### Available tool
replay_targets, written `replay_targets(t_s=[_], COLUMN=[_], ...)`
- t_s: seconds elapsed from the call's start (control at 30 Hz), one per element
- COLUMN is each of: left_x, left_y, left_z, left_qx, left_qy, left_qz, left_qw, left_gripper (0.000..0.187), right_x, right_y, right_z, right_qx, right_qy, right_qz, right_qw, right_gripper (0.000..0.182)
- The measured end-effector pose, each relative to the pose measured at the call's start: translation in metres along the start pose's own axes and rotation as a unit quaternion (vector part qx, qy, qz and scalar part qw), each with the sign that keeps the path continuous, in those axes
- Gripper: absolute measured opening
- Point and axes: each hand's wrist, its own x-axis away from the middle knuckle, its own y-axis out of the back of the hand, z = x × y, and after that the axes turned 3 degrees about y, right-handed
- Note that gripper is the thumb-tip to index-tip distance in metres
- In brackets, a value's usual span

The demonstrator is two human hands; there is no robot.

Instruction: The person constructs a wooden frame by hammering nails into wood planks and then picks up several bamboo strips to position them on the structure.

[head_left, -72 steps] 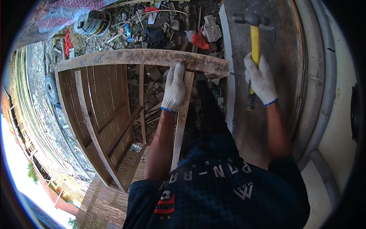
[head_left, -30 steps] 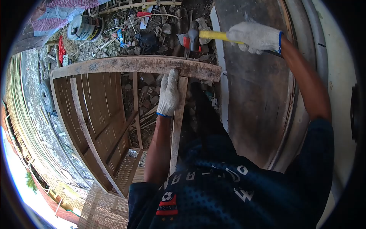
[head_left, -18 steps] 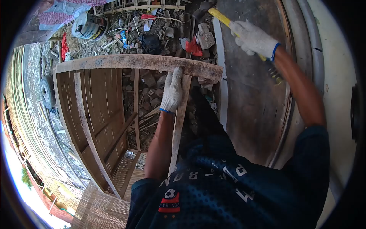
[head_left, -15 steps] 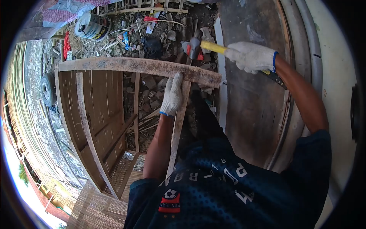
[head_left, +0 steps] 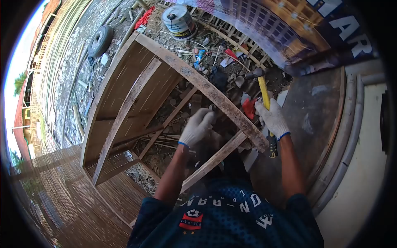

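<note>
My right hand (head_left: 273, 120), in a white knit glove with a blue cuff, is closed around the yellow-and-black handle of a hammer (head_left: 263, 87). The hammer's head is up and past the frame's near corner. My left hand (head_left: 196, 129), gloved alike, hovers inside the wooden frame (head_left: 215, 96), apart from its beams. Its fingers are slightly blurred but look loosely bent and apart, with nothing visible in them. Close to both hands, a narrower wooden strip (head_left: 215, 160) meets the long weathered beam near its right end.
Rubble and litter cover the ground, with a red scrap (head_left: 249, 107) beside the hammer. A paint bucket (head_left: 179, 22) and a tyre (head_left: 100, 41) stand beyond the frame. A brown board (head_left: 316, 109) lies at right, near grey pipes (head_left: 355, 111). A printed banner (head_left: 285, 31) hangs at the back.
My left hand has lifted off the beam and strip. My right hand still grips the hammer, now held more upright and closer to the beam's end. The view has turned toward the right.
</note>
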Motion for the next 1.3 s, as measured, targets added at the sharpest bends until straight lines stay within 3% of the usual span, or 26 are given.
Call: replay_targets(t_s=[0.1, 0.13, 0.17, 0.27, 0.37, 0.4, 0.77, 1.07, 1.17, 1.27, 1.3], left_x=[-0.013, -0.029, -0.047, -0.096, -0.131, -0.138, -0.142, -0.146, -0.148, -0.154, -0.151], left_y=[0.063, 0.085, 0.107, 0.160, 0.197, 0.201, 0.225, 0.230, 0.231, 0.236, 0.234], left_z=[-0.036, -0.033, -0.030, -0.035, -0.031, -0.033, -0.036, -0.048, -0.038, -0.037, -0.035], left_qx=[-0.031, -0.138, -0.243, -0.467, -0.412, -0.342, -0.376, -0.316, -0.346, -0.363, -0.365], left_qy=[-0.074, -0.114, -0.151, -0.188, -0.138, -0.044, -0.074, -0.020, -0.045, -0.075, -0.073], left_qz=[-0.241, -0.328, -0.406, -0.453, -0.349, -0.304, -0.203, -0.143, -0.159, -0.177, -0.170], left_qw=[0.967, 0.928, 0.868, 0.736, 0.830, 0.888, 0.901, 0.938, 0.923, 0.912, 0.913], left_gripper=[0.035, 0.039, 0.043, 0.056, 0.065, 0.064, 0.063, 0.069, 0.066, 0.065, 0.065], right_x=[-0.031, -0.040, -0.045, -0.067, -0.072, -0.074, -0.082, -0.087, -0.079, -0.071, -0.063], right_y=[-0.032, -0.043, -0.056, -0.089, -0.120, -0.128, -0.132, -0.132, -0.132, -0.122, -0.114], right_z=[0.033, 0.050, 0.066, 0.100, 0.122, 0.122, 0.131, 0.133, 0.139, 0.121, 0.123], right_qx=[0.065, 0.166, 0.134, 0.128, 0.167, 0.172, 0.144, 0.151, 0.189, 0.247, 0.223], right_qy=[0.067, 0.072, 0.098, 0.077, 0.072, 0.082, 0.022, -0.007, 0.030, 0.178, 0.280], right_qz=[0.011, 0.006, 0.007, 0.067, 0.065, 0.059, 0.042, 0.057, 0.047, -0.027, -0.048], right_qw=[0.996, 0.983, 0.986, 0.986, 0.981, 0.980, 0.988, 0.987, 0.980, 0.952, 0.932], right_gripper=[0.038, 0.046, 0.052, 0.071, 0.079, 0.080, 0.073, 0.072, 0.059, 0.037, 0.025])
